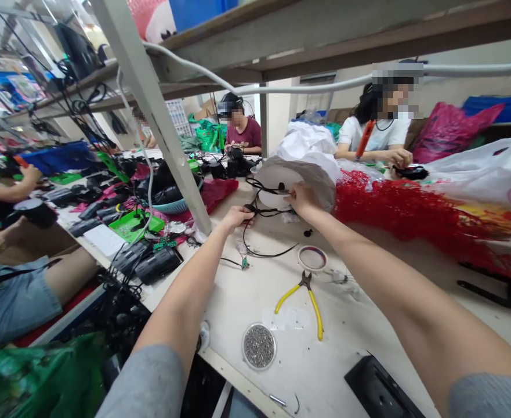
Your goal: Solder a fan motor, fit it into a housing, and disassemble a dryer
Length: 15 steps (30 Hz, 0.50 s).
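Note:
Black cable [266,212] lies in loose loops at the far part of the white table, between my two hands. My left hand [238,216] pinches one end of the loops, with a cable tail hanging toward the front. At the other end my right hand [302,197] has its fingers closed at the cable, beside a clear plastic bag [299,168]. The fingertips there are small and partly hidden. Closer to me are diagonal cutters [306,284] with yellow handles, a tape roll [312,259] and a small green circuit board [245,263].
A round tub of small metal screws [259,346] stands near the front edge. A black plastic housing [379,389] lies front right, and red stringy material [394,209] is heaped behind. A slanted metal post [155,110] rises at left. Co-workers sit opposite and at left.

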{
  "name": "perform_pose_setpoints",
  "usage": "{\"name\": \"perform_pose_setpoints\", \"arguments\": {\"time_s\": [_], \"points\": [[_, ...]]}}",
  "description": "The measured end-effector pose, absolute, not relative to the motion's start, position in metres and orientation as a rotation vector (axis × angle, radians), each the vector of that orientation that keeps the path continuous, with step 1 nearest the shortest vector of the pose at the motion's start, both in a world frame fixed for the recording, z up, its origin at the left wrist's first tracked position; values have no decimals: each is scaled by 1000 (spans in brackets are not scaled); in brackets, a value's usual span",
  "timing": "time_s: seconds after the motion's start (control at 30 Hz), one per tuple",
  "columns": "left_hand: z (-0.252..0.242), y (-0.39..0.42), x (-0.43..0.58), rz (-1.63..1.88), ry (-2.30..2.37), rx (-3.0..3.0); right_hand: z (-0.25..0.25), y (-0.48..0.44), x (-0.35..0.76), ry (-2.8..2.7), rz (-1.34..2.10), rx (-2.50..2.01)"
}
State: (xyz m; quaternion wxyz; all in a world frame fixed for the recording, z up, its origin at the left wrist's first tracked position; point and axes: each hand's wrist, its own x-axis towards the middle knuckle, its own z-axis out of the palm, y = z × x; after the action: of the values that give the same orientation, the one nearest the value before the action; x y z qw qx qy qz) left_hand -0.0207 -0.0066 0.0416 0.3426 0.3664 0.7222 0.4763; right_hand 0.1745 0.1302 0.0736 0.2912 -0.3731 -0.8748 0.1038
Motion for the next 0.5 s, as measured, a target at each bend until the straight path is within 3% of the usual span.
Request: {"name": "perform_pose_setpoints", "arguments": {"time_s": [0.27, 0.5], "points": [[28, -11, -7, 1178, 1930, 973, 66, 120, 167, -2397, 294, -1082], [17, -20, -13, 963, 2293, 1064, 38, 108, 149, -2491, 360, -1134]]}}
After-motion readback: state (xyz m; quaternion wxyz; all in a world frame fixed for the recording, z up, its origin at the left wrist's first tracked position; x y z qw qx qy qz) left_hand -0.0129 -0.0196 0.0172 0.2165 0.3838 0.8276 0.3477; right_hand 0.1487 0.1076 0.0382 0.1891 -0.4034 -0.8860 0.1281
